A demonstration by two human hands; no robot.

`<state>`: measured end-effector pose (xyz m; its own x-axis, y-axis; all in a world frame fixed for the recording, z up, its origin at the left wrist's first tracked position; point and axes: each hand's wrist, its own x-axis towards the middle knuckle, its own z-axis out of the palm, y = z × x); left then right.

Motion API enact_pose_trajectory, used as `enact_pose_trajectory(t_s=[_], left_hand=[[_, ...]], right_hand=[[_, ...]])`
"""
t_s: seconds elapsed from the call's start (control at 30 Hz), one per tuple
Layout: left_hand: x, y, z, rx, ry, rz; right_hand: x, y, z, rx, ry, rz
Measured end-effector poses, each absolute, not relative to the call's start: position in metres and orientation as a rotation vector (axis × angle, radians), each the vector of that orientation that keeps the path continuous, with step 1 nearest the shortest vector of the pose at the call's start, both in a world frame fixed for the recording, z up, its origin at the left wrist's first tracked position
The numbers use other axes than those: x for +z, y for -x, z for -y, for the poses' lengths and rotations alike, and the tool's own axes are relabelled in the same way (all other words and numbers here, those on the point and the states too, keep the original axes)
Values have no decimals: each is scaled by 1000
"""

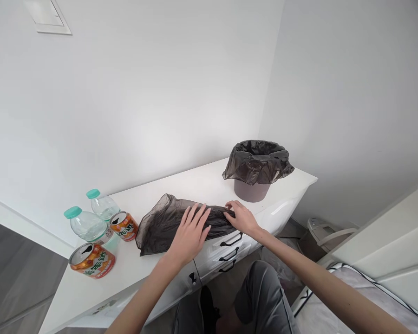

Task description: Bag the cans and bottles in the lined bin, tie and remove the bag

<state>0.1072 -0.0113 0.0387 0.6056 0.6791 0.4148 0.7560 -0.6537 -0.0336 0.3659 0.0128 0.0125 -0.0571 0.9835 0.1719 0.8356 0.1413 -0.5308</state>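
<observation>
A dark translucent trash bag (160,222) lies flattened on the white countertop (195,185). My left hand (190,232) rests flat on the bag's middle, fingers spread. My right hand (240,217) pinches the bag's gathered right end, near the counter's front edge. A small grey bin (252,190) lined with another dark bag (257,160) stands just behind my right hand.
Two clear plastic bottles with teal caps (90,225) (102,204) and two orange drink cans (92,260) (124,226) lie at the counter's left end. Drawers with black handles (230,253) sit below the counter. White walls meet in a corner behind. A white cabinet (386,241) stands at right.
</observation>
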Motion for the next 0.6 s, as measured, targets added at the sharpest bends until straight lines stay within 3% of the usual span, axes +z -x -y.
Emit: enact_pose_trajectory(t_s=[0.13, 0.27, 0.43, 0.6], left_hand=[[-12, -103, -17, -349, 2721, 1473], [-37, -63, -41, -284, 2752, 1555], [-24, -33, -38, -361, 2711, 1529], [2, -50, -14, -507, 2895, 1379]], right_hand=[[26, -376, -3, 501, 1847, 1982], [39, -389, 15, 863, 1710, 2039], [59, -386, 51, 1550, 1279, 1661], [82, -340, 55, 1867, 859, 1404]])
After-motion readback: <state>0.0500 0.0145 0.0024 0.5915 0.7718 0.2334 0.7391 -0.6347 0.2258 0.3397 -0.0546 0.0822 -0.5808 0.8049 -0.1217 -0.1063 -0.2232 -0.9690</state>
